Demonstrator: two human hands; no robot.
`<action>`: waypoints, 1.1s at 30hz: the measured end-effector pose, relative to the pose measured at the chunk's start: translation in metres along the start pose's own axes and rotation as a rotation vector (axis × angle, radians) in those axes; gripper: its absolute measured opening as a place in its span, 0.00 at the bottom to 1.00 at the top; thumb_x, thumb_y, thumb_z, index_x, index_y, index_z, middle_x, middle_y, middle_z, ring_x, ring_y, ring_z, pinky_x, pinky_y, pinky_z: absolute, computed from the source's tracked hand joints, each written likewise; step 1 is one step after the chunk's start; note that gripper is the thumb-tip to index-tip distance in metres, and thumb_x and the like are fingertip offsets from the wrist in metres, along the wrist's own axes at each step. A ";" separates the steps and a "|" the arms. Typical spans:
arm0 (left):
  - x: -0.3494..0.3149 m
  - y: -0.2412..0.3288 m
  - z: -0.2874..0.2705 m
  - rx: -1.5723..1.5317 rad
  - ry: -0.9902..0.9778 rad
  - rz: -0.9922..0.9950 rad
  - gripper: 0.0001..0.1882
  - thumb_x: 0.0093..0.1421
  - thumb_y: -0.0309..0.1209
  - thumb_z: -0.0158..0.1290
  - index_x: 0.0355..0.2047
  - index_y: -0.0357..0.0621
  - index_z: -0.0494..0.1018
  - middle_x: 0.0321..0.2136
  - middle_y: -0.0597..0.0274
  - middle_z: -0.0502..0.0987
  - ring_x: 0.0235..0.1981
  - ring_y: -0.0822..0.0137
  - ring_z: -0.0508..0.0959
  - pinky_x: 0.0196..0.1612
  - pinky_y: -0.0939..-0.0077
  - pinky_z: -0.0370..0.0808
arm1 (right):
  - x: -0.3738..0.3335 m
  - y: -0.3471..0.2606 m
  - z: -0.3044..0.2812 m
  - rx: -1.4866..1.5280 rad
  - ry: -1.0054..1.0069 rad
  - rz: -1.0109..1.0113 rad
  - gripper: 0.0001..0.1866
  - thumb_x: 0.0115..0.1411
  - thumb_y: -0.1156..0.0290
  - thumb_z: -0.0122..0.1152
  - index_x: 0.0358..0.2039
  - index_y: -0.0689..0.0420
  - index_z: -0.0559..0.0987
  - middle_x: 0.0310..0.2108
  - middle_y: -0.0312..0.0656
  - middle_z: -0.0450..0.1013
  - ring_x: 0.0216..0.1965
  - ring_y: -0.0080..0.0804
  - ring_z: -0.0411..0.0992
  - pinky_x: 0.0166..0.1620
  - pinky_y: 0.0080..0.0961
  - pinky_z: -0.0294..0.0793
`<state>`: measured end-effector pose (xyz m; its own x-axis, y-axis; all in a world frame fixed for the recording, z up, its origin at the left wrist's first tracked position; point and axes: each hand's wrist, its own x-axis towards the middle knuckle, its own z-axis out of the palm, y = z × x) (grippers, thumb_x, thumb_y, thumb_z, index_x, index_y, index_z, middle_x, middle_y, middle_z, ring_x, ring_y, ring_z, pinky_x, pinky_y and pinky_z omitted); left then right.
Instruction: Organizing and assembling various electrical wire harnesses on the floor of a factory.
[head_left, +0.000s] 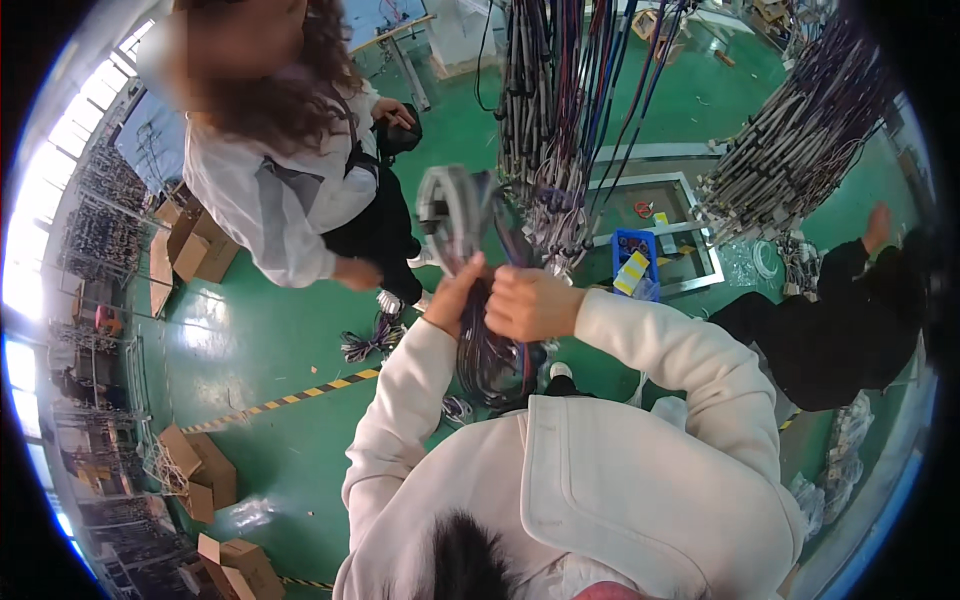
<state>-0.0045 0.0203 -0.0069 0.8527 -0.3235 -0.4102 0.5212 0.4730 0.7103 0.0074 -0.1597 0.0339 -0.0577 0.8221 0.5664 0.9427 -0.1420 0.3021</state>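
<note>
The cable bundle (489, 368) lies between the 2 hands, in front of the chest. Its long axis runs away from the body; loops extend beyond and below the grip. The left hand (456, 300) clasps its left side, thumb pressed along it. The right hand (532, 304) closes on its right side, fingers curled; fingertips are hidden. Neither hand is clearly nearer.
</note>
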 end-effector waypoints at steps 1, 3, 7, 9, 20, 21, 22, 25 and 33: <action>-0.002 -0.001 -0.002 0.011 -0.032 -0.052 0.20 0.59 0.45 0.52 0.41 0.41 0.69 0.30 0.63 0.75 0.29 0.70 0.75 0.34 0.72 0.74 | 0.004 -0.001 0.003 0.024 -0.049 -0.076 0.07 0.40 0.69 0.54 0.16 0.52 0.65 0.17 0.33 0.61 0.23 0.28 0.65 0.41 0.25 0.64; -0.007 -0.003 -0.007 0.078 -0.088 -0.059 0.22 0.57 0.48 0.53 0.40 0.42 0.69 0.29 0.66 0.74 0.29 0.72 0.75 0.31 0.75 0.74 | 0.008 0.000 0.007 0.027 -0.023 -0.077 0.08 0.40 0.69 0.53 0.15 0.53 0.64 0.16 0.33 0.61 0.22 0.27 0.65 0.41 0.25 0.64; -0.012 -0.006 -0.016 0.080 -0.253 -0.067 0.26 0.55 0.52 0.52 0.43 0.42 0.68 0.34 0.66 0.74 0.34 0.73 0.74 0.34 0.76 0.75 | 0.011 -0.003 0.008 0.049 -0.021 -0.128 0.08 0.40 0.69 0.53 0.15 0.52 0.63 0.15 0.32 0.61 0.21 0.27 0.65 0.41 0.24 0.64; -0.011 -0.009 -0.018 0.071 -0.320 -0.063 0.27 0.55 0.53 0.53 0.43 0.42 0.68 0.34 0.65 0.74 0.34 0.74 0.74 0.34 0.76 0.74 | 0.012 -0.006 0.007 0.073 -0.043 -0.133 0.08 0.41 0.69 0.53 0.15 0.52 0.63 0.15 0.32 0.61 0.21 0.27 0.65 0.41 0.24 0.64; -0.015 -0.053 -0.012 0.006 -0.042 -0.054 0.17 0.55 0.49 0.55 0.33 0.49 0.72 0.27 0.71 0.74 0.28 0.78 0.73 0.29 0.79 0.73 | 0.003 -0.018 0.015 0.178 -0.255 -0.232 0.05 0.42 0.67 0.52 0.16 0.50 0.67 0.21 0.31 0.64 0.30 0.27 0.65 0.41 0.23 0.63; -0.015 -0.058 -0.014 -0.006 -0.026 -0.068 0.17 0.55 0.49 0.55 0.33 0.49 0.72 0.27 0.71 0.74 0.28 0.78 0.73 0.29 0.79 0.73 | 0.003 -0.020 0.018 0.162 -0.319 -0.254 0.04 0.42 0.67 0.52 0.16 0.50 0.68 0.21 0.31 0.64 0.30 0.27 0.65 0.42 0.22 0.63; -0.016 -0.063 -0.017 0.001 -0.042 -0.050 0.18 0.55 0.50 0.54 0.32 0.50 0.73 0.27 0.73 0.74 0.27 0.80 0.72 0.31 0.81 0.72 | 0.003 -0.023 0.020 0.162 -0.332 -0.259 0.05 0.43 0.67 0.52 0.16 0.49 0.67 0.22 0.31 0.64 0.31 0.27 0.65 0.43 0.22 0.62; -0.020 -0.075 -0.031 -0.038 -0.051 0.007 0.15 0.56 0.46 0.56 0.32 0.48 0.73 0.26 0.71 0.75 0.28 0.78 0.73 0.31 0.80 0.71 | 0.004 -0.031 0.028 0.152 -0.332 -0.313 0.05 0.44 0.66 0.51 0.17 0.50 0.67 0.23 0.31 0.64 0.31 0.26 0.65 0.45 0.22 0.62; -0.011 -0.105 -0.056 -0.215 0.090 0.198 0.09 0.50 0.31 0.59 0.28 0.42 0.73 0.24 0.68 0.74 0.24 0.76 0.74 0.27 0.80 0.71 | 0.012 -0.053 0.047 0.513 -0.501 -0.125 0.07 0.47 0.70 0.51 0.28 0.54 0.72 0.34 0.38 0.69 0.43 0.34 0.67 0.50 0.31 0.64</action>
<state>-0.0664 0.0204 -0.1092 0.9333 -0.1382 -0.3314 0.3317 0.6851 0.6485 -0.0278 -0.1167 -0.0116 -0.1329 0.9866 0.0945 0.9815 0.1443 -0.1258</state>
